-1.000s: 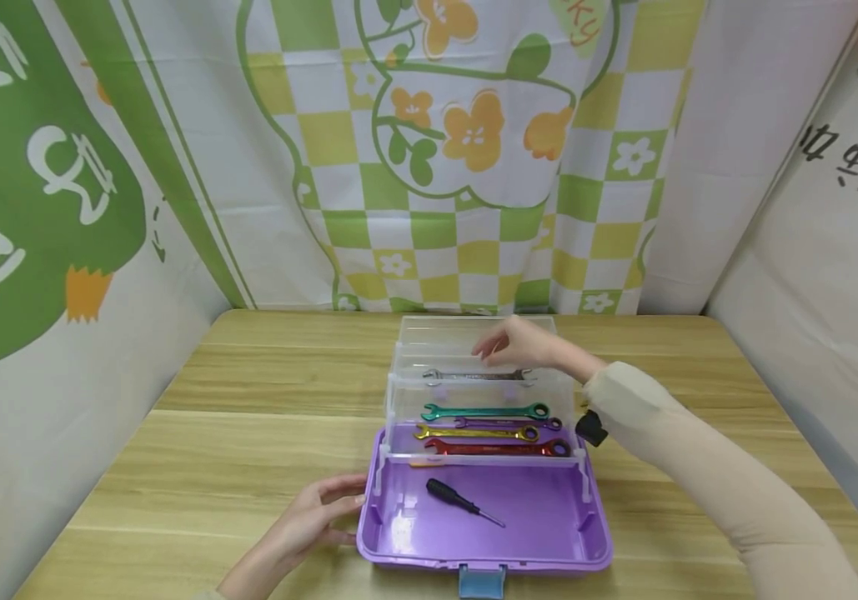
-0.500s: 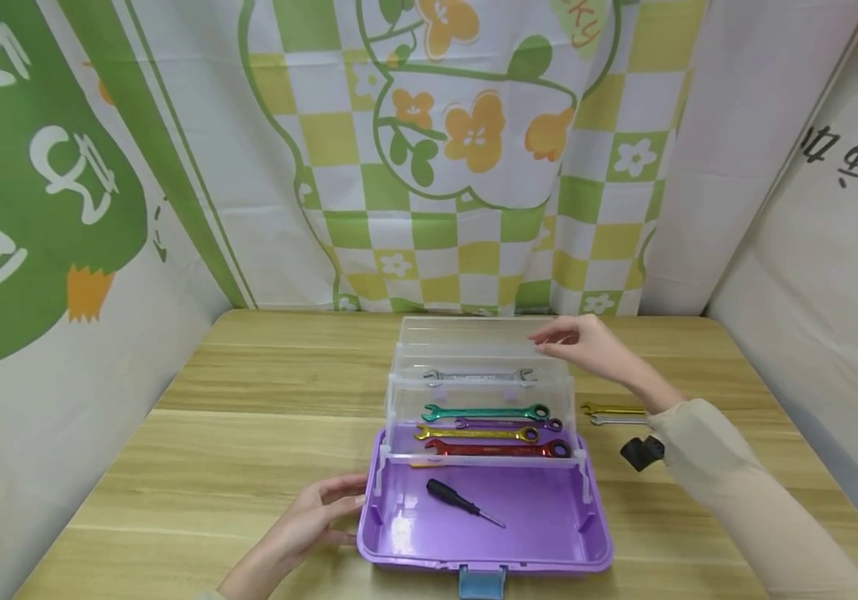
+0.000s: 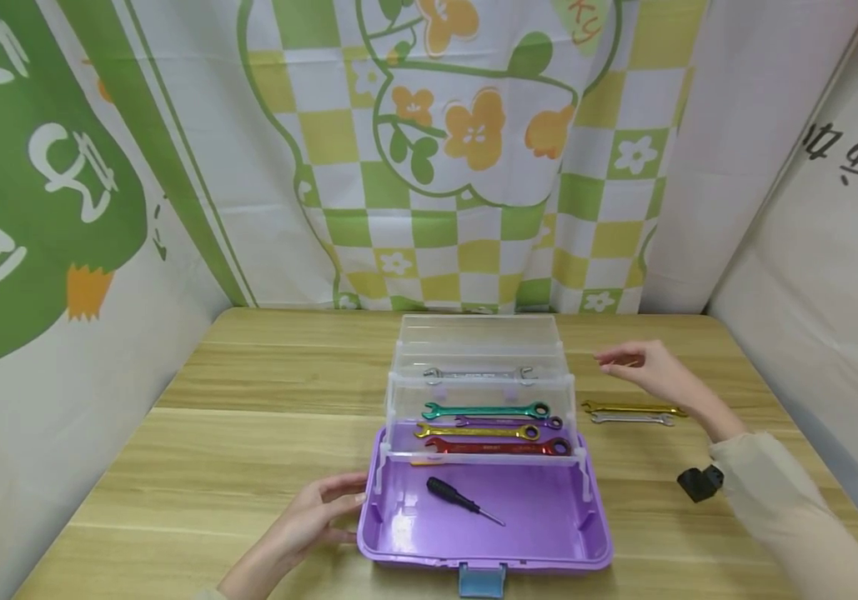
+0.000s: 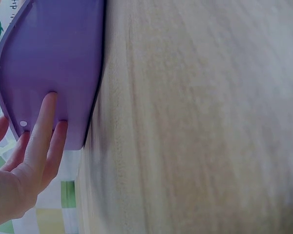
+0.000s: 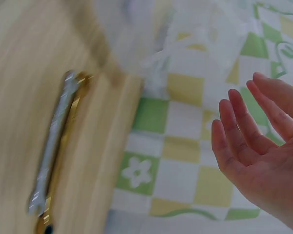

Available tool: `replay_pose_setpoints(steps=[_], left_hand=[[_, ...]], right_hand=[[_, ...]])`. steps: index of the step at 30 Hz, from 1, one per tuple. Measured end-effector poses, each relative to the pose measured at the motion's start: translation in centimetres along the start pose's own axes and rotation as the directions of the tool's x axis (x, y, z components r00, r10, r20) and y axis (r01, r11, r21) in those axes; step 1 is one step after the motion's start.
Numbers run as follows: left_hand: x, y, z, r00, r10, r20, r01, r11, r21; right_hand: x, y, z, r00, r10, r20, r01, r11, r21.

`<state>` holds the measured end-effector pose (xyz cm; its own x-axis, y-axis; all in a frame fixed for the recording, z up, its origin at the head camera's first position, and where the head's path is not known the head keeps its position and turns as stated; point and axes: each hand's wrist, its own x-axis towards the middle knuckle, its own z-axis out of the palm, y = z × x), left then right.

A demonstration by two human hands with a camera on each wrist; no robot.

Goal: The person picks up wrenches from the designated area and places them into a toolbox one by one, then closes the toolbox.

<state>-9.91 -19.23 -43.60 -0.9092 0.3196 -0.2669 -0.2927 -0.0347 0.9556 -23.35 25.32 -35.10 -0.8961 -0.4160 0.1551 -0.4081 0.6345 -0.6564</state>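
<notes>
Left grip (image 3: 308,517) lies flat-fingered against the purple toolbox (image 3: 484,533) wall, steadying it on the desk (image 3: 248,450). Right grip (image 3: 642,371), fingers relaxed and holding nothing, hovers above the gold wrench (image 3: 631,407) and silver wrench (image 3: 633,419) beside the box.

the person wears a long, loose cream-beige sleeve (image 3: 789,517) that ends at the wrist of the right hand (image 3: 649,375). a small black camera unit (image 3: 701,482) sits strapped by that cuff. the left hand (image 3: 308,521) is bare, with no rings on either hand.
</notes>
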Motion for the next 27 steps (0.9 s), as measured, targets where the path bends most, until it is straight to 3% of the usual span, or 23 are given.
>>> replay_pose_setpoints(steps=[10,18,27], left_hand=[[0.0,0.0,0.0,1.000,-0.001,0.006,0.001,1.000,0.004],[0.0,-0.1,0.1,1.000,-0.003,0.002,0.003,1.000,-0.001],[0.0,0.0,0.0,1.000,-0.002,0.009,0.002,1.000,0.001]], right_hand=[[-1.6,3.5,0.3,0.999,0.035,0.038,-0.033,0.997,-0.066],[-2.1,5.9,1.1,0.991,0.067,0.118,-0.062,0.997,-0.045],[-2.3,7.4,2.1,0.986,-0.020,0.163,0.039,0.993,-0.113]])
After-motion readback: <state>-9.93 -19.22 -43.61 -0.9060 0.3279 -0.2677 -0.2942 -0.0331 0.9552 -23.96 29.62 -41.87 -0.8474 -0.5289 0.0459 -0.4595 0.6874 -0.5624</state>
